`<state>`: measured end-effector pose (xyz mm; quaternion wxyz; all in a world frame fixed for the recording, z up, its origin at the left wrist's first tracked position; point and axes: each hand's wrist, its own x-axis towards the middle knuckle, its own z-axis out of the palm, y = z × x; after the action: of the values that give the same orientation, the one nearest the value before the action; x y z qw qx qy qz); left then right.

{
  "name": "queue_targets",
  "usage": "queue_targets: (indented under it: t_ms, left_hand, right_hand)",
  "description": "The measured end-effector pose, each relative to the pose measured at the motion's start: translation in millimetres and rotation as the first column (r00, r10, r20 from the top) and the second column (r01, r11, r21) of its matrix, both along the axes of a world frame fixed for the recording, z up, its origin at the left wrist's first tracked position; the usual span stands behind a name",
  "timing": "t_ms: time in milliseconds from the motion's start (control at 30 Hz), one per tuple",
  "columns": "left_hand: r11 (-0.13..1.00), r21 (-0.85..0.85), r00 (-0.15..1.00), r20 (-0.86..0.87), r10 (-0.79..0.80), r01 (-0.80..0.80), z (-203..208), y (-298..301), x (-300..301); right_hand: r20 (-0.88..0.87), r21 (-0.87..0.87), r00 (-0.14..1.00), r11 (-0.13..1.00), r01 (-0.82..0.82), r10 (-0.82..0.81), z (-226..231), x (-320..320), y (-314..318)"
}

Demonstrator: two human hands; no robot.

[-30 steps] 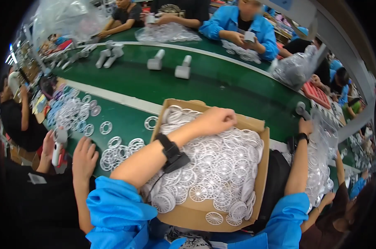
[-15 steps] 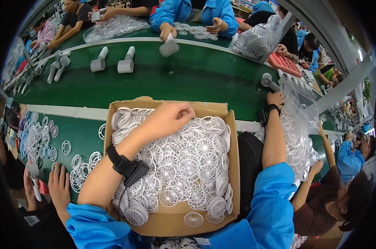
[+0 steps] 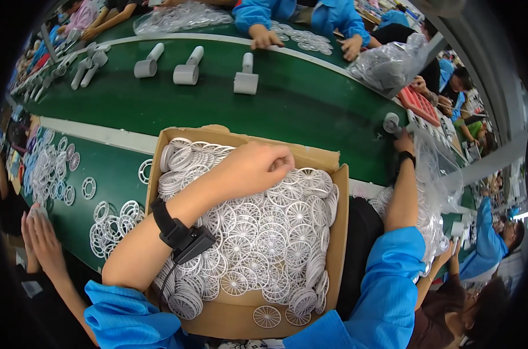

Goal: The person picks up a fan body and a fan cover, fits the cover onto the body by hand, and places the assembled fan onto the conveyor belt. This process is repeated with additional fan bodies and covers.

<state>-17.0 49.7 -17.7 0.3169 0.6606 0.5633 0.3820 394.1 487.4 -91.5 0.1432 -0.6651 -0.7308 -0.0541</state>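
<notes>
My left hand [image 3: 263, 168] hangs over an open cardboard box [image 3: 241, 319] filled with white spoked fan grilles [image 3: 270, 244]. Its fingers are curled together, and whatever they may hold is hidden. A black strap with a small dark device circles that wrist. At the right edge of the green belt, my right hand [image 3: 404, 143] closes round the handle end of a pale grey handheld fan housing [image 3: 391, 121]. The housing's round head sticks out beyond the fingers. Beside this forearm lies a clear plastic bag [image 3: 433, 174] with more white grilles.
Several grey fan housings [image 3: 246, 81] lie along the green belt [image 3: 310, 110]. White rings [image 3: 110, 230] are spread at left, near a neighbour's hand [image 3: 45, 244]. Across the belt a co-worker in blue rests both hands [image 3: 265, 38] by loose grilles. A metal post [image 3: 491, 157] slants at right.
The co-worker opposite has set a fan housing on the belt and let go. My right hand has stayed by its housing. The whole view has shifted a little.
</notes>
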Motion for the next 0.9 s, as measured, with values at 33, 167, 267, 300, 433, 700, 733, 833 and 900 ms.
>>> queue_targets:
  t_ms: [33, 167, 267, 300, 433, 700, 733, 833, 900]
  left_hand:
    - [1.0, 0.015, 1.0, -0.009, -0.011, 0.011, 0, 2, 1]
    - [0.999, -0.01, 0.998, -0.042, 0.038, -0.038, -3, -6, -3]
    - [0.999, 0.04, 0.999, -0.031, 0.022, -0.021, -5, -3, -3]
    - [0.997, 0.075, 1.0, -0.026, 0.013, -0.011, -6, -1, -2]
    - [0.996, 0.077, 0.997, -0.059, 0.048, -0.043, -8, -3, -7]
    - [0.989, 0.147, 0.998, -0.069, -0.004, 0.014, -4, 12, 3]
    - [0.99, 0.139, 0.996, -0.093, 0.011, 0.002, -6, 10, 1]
    - [0.992, 0.072, 0.977, 0.196, 0.089, -0.105, -10, -10, -1]
    - [0.991, 0.057, 0.935, 0.343, 0.093, -0.12, -7, -9, 5]
  right_hand:
    - [0.04, -0.008, 0.997, 0.997, -0.073, 0.073, 1, 14, 9]
    - [0.138, -0.013, 0.99, 1.0, -0.009, 0.011, -11, -34, -15]
    - [0.144, 0.034, 0.987, 0.997, -0.071, 0.065, 1, -17, -11]
    - [0.142, 0.058, 0.986, 0.993, -0.099, 0.09, 7, -8, -9]
    - [0.321, -0.095, 0.947, 0.995, 0.038, -0.005, 7, -53, -53]
    - [-0.116, -0.222, 0.971, 0.948, -0.23, 0.208, 50, -75, -56]
    - [-0.255, -0.237, 0.927, 0.912, -0.335, 0.274, 60, -115, -94]
    - [-0.607, -0.232, 0.707, 0.769, -0.595, 0.364, 99, -222, -225]
    - [-0.743, -0.137, 0.508, 0.643, -0.753, 0.437, 116, -248, -302]
